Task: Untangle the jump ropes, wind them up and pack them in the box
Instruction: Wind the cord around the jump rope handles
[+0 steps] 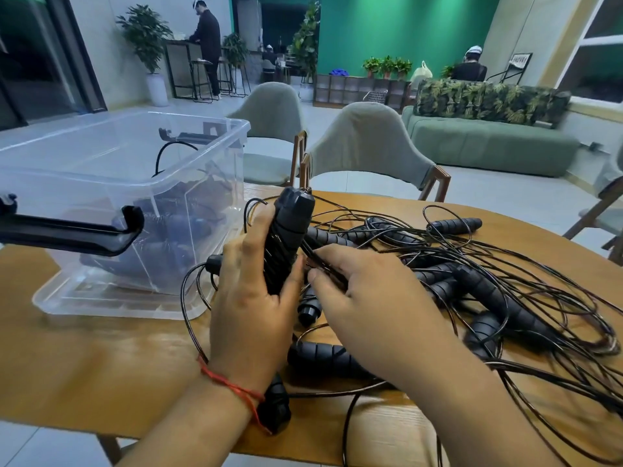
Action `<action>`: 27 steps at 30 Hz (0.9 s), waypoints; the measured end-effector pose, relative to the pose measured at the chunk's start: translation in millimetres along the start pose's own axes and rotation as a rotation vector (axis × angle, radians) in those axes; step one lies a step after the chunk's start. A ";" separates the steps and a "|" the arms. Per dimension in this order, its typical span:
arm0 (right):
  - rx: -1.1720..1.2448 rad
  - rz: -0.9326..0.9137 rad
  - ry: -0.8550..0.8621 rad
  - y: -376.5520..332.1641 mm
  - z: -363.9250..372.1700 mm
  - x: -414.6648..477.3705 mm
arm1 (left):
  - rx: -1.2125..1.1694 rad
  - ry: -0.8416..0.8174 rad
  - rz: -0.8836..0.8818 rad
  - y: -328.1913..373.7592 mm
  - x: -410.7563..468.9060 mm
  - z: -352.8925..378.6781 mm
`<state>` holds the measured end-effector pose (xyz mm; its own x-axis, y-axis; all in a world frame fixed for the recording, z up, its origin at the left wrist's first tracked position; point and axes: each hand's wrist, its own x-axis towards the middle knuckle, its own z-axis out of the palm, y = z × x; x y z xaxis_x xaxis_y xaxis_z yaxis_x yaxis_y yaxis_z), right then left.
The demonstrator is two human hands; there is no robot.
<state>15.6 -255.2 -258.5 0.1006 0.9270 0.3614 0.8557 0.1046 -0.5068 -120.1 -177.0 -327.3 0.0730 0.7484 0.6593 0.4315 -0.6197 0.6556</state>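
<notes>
My left hand [251, 291] grips a pair of black jump rope handles [290, 230] held upright above the table, with thin cord wound round them. My right hand [367, 298] pinches the black cord [317, 257] right beside those handles. A tangle of black jump ropes [488, 291] with several ribbed handles covers the wooden table [101, 365] to the right and under my hands. The clear plastic box [141, 183] stands at the left and holds dark wound ropes.
The box's black latch handle [67, 230] juts toward me at the left. Two grey chairs [364, 146] stand behind the table, with a green sofa [488, 146] farther back. People work in the background. Another chair [603, 210] shows at the right edge.
</notes>
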 end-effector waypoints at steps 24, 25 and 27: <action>0.789 0.215 -0.274 20.1 -15.9 5.5 | 0.184 -0.121 -0.062 1.7 1.6 -3.5; 0.833 0.241 -0.262 19.0 -14.8 6.3 | 0.219 -0.154 -0.032 1.9 3.6 -5.1; 0.841 0.263 -0.188 19.8 -14.3 8.7 | 0.307 -0.206 0.041 3.8 10.1 -12.0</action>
<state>40.7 -250.3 -254.2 0.0927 0.9941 0.0566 0.1550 0.0418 -0.9870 -128.5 -174.7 -313.8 0.2614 0.7757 0.5744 0.6719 -0.5734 0.4687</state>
